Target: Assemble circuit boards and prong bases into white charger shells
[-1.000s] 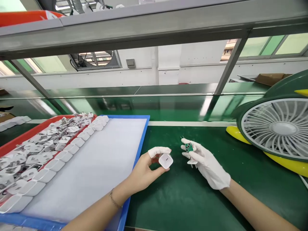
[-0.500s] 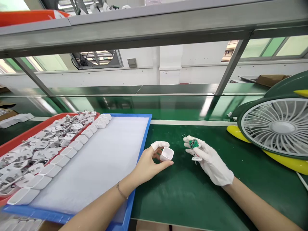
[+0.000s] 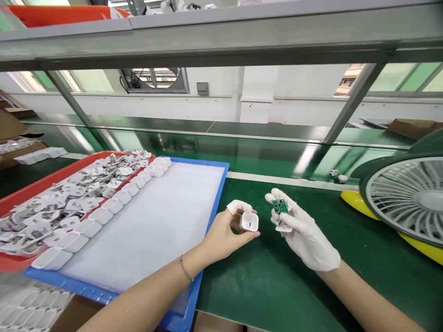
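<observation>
My left hand [image 3: 224, 235], bare except for a white cover on one finger, grips a small white charger housing [image 3: 249, 222] between thumb and fingers. A dark slot shows in the housing's face. To its right, my right hand [image 3: 304, 230], in a white glove, pinches a small green circuit board [image 3: 280, 206] with dark parts on it. A white plug piece [image 3: 284, 228] sits just under the board in the same hand. Whether board and plug piece are joined is hidden by the fingers. The two hands are a short way apart above the green tabletop [image 3: 263, 286].
A blue tray [image 3: 204, 249] with a white lining lies at left, a row of white housings [image 3: 112, 205] along its left side. Beyond it, a red tray [image 3: 86, 161] holds many white plug pieces. A green-and-yellow fan [image 3: 411, 198] stands at right, and a shelf beam [image 3: 221, 41] crosses overhead.
The housing in my left hand has turned, and its slotted face now shows. The camera view has swung slightly left, so the scene sits further right. Both hands keep their hold.
</observation>
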Action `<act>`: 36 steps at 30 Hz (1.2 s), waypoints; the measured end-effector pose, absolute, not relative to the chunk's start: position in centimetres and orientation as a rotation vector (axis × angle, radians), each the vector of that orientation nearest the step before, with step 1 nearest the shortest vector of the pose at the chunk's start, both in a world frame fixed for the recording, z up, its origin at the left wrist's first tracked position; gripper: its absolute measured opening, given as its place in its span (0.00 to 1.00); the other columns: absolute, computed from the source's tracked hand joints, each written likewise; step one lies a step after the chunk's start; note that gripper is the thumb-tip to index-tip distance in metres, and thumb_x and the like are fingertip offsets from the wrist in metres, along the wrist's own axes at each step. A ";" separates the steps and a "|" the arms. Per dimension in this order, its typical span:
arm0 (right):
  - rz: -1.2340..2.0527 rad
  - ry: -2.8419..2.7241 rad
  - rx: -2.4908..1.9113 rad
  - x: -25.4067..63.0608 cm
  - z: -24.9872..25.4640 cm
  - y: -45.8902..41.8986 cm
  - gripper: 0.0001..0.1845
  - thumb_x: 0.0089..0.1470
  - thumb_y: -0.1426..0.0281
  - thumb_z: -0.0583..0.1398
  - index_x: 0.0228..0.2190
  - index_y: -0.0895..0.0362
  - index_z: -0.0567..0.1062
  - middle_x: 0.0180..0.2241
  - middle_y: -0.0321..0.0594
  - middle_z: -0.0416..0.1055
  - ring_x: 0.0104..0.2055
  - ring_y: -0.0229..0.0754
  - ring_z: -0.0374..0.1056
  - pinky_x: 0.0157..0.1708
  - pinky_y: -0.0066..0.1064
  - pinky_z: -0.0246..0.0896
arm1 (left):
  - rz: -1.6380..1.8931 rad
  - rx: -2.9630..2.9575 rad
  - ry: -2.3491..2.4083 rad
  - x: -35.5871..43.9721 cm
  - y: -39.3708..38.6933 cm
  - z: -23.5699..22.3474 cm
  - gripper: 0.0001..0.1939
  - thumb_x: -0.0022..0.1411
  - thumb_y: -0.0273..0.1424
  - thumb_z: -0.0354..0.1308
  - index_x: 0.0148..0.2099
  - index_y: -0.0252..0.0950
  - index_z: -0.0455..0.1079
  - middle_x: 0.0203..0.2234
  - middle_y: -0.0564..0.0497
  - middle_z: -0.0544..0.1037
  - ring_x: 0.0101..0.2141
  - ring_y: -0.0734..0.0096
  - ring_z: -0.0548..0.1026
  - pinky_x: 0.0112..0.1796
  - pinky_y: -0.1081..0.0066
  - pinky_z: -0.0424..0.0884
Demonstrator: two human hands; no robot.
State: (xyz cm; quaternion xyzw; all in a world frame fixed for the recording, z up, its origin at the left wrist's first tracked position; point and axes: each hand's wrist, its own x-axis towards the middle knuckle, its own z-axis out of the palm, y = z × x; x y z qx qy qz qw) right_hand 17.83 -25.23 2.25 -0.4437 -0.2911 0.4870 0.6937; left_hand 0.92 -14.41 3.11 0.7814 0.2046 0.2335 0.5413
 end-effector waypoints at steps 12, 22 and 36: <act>1.073 -0.729 -1.204 17.4 0.9 -25.9 0.30 0.47 0.69 0.67 0.52 0.48 0.67 0.25 0.33 0.66 0.26 0.37 0.63 0.20 0.26 0.60 | 0.487 2.081 0.561 1.2 -14.4 1.9 0.14 0.56 0.34 0.62 0.45 0.40 0.67 0.37 0.52 0.76 0.29 0.74 0.72 0.29 0.76 0.70; 0.347 -1.305 -1.472 17.2 0.0 -26.3 0.23 0.56 0.77 0.57 0.49 0.41 0.70 0.48 0.33 0.68 0.46 0.38 0.67 0.38 0.27 0.67 | 0.644 2.207 0.521 1.0 -14.2 1.5 0.26 0.54 0.33 0.65 0.55 0.43 0.64 0.39 0.55 0.79 0.28 0.77 0.77 0.34 0.78 0.76; 0.167 -1.640 -1.544 17.2 -0.1 -26.3 0.35 0.58 0.80 0.53 0.62 0.46 0.50 0.34 0.36 0.69 0.31 0.41 0.64 0.30 0.33 0.65 | 0.799 2.459 0.215 1.0 -13.8 0.9 0.27 0.57 0.23 0.61 0.58 0.38 0.60 0.42 0.48 0.74 0.41 0.72 0.74 0.40 0.74 0.73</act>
